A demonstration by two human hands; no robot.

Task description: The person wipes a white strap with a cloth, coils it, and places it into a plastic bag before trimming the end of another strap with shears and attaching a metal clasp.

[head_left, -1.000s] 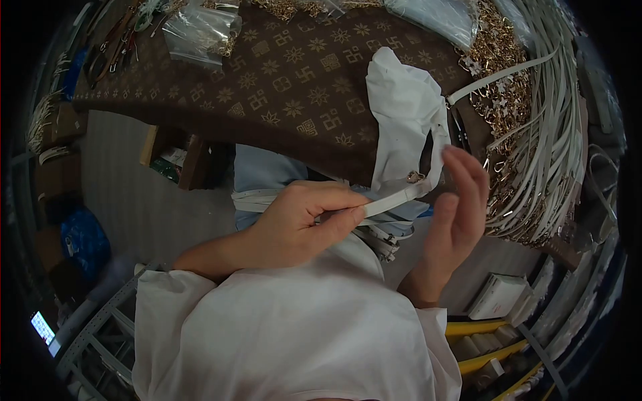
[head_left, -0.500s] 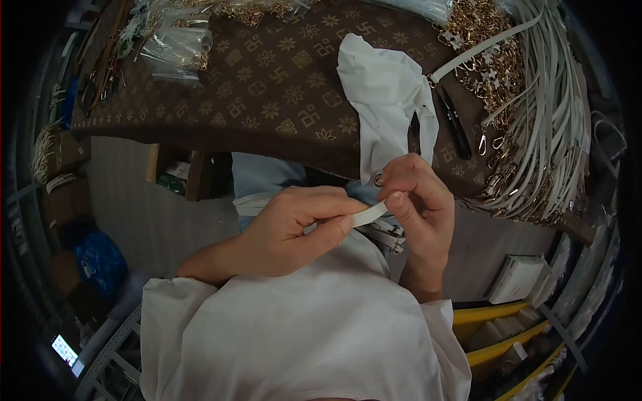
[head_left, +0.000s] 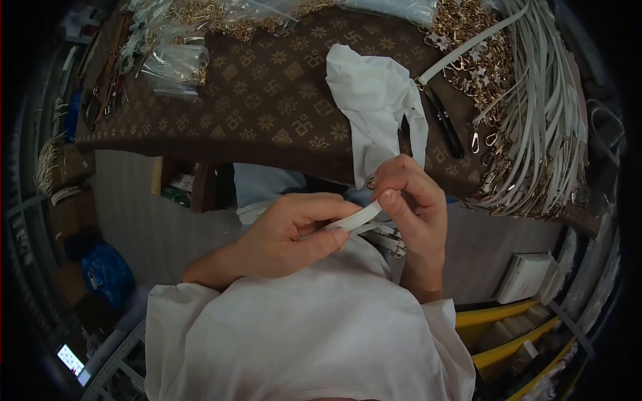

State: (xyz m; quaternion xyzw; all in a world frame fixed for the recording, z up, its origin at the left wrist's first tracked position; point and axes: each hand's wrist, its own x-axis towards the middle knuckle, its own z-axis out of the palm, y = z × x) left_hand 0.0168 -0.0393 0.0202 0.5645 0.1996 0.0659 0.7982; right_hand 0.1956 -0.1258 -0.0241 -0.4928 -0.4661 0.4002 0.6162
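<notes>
A narrow white strap (head_left: pixel 361 217) runs between my two hands, just in front of my body. My left hand (head_left: pixel 294 230) pinches it between thumb and fingers. At its upper end, my right hand (head_left: pixel 411 204) grips the strap with thumb and bent forefinger. A small round metal piece (head_left: pixel 371 182) shows by the right forefinger; what it belongs to I cannot make out. Beyond the hands, a crumpled white cloth (head_left: pixel 374 93) hangs over the table edge. More white straps with metal fittings (head_left: pixel 389 242) lie below my hands, partly hidden.
On the brown patterned table (head_left: pixel 267 100) lies a black-handled tool (head_left: pixel 445 123). A thick bundle of white straps (head_left: pixel 535 134) and a heap of gold clasps (head_left: pixel 468 60) cover its right side. Plastic bags (head_left: pixel 177 67) sit at the left. Yellow bins (head_left: pixel 488 324) stand low on the right.
My left thumb has slid back along the strap, and more of it shows between my hands. The view has shifted slightly; the right hand keeps its grip.
</notes>
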